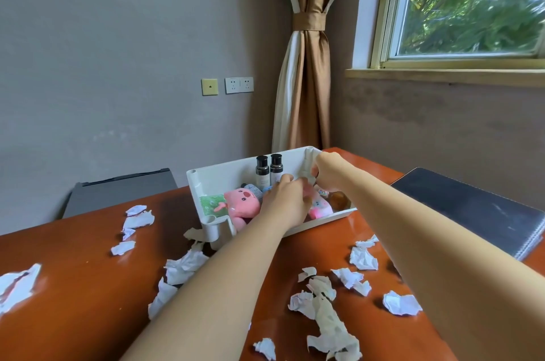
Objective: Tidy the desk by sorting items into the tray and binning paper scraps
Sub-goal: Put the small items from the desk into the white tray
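A white tray (224, 173) stands at the desk's middle back. It holds two dark-capped bottles (269, 170), a pink plush toy (243, 204), a green packet (210, 203), a second pink toy (320, 208) and an amber item (339, 200). My left hand (284, 203) reaches into the tray over the toys, its fingertips blurred. My right hand (328, 169) is curled by the tray's far right corner. Whether either hand holds something is unclear. Crumpled white paper scraps lie around the tray, for example at the right (401, 304), the left (138, 219) and the front (327, 316).
The desk (88, 301) is glossy brown wood. A black spiral notebook (472, 207) lies at its right edge. A dark grey object (118, 192) stands behind the desk's left side. More scraps sit at the near left edge (17, 284).
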### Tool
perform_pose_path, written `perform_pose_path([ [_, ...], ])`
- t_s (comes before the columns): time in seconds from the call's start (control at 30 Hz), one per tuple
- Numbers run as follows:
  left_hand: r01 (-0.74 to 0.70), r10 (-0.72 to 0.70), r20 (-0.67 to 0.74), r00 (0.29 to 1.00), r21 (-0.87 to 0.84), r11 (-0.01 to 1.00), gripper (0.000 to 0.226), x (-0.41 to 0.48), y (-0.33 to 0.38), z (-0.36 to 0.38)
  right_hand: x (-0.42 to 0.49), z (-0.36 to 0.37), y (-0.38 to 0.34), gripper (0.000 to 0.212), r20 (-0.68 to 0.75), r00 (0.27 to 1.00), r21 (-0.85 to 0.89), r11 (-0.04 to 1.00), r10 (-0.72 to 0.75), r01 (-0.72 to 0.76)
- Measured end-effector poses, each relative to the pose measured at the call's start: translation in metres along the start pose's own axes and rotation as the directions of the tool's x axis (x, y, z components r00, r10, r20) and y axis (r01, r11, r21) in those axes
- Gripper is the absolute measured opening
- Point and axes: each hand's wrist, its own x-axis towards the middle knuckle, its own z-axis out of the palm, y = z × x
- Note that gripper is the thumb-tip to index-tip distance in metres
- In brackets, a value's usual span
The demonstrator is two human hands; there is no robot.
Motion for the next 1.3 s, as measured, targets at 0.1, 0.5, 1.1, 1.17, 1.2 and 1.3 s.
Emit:
perform_pose_path([
  [0.1, -0.004, 0.003, 0.031, 1.0, 0.025, 1.0, 0.03, 0.0, 0.0, 0.0, -0.003, 0.001, 0.002, 0.031, 0.087, 0.996, 0.064, 0.998, 0.011, -0.016],
  [0.5, -0.008, 0.008, 0.003, 1.0, 0.139, 0.99, 0.041, -0.031, 0.012, -0.048, -0.044, -0.032, -0.007, 0.033, -0.156, 0.979, 0.081, 0.986, -0.13, 0.144],
  [1.1, 0.019, -0.037, 0.075, 0.996, 0.226, 0.974, 0.033, -0.251, -0.025, -0.166, -0.238, -0.059, -0.102, 0.027, 0.075, 0.911, -0.024, 0.912, -0.406, 0.409],
  [1.17, 0.047, -0.067, 0.072, 0.995, 0.244, 0.969, 0.036, -0.282, -0.029, -0.173, -0.262, -0.048, -0.115, 0.027, 0.093, 0.891, -0.026, 0.894, -0.444, 0.448],
  [1.2, 0.062, -0.083, 0.077, 0.994, 0.247, 0.967, 0.037, -0.298, -0.032, -0.177, -0.274, -0.043, -0.121, 0.026, 0.097, 0.882, -0.003, 0.886, -0.462, 0.464],
  [1.3, 0.1, -0.124, 0.088, 0.988, 0.237, 0.966, 0.04, -0.346, -0.039, -0.184, -0.308, -0.028, -0.141, 0.024, 0.151, 0.85, 0.082, 0.863, -0.505, 0.499],
])
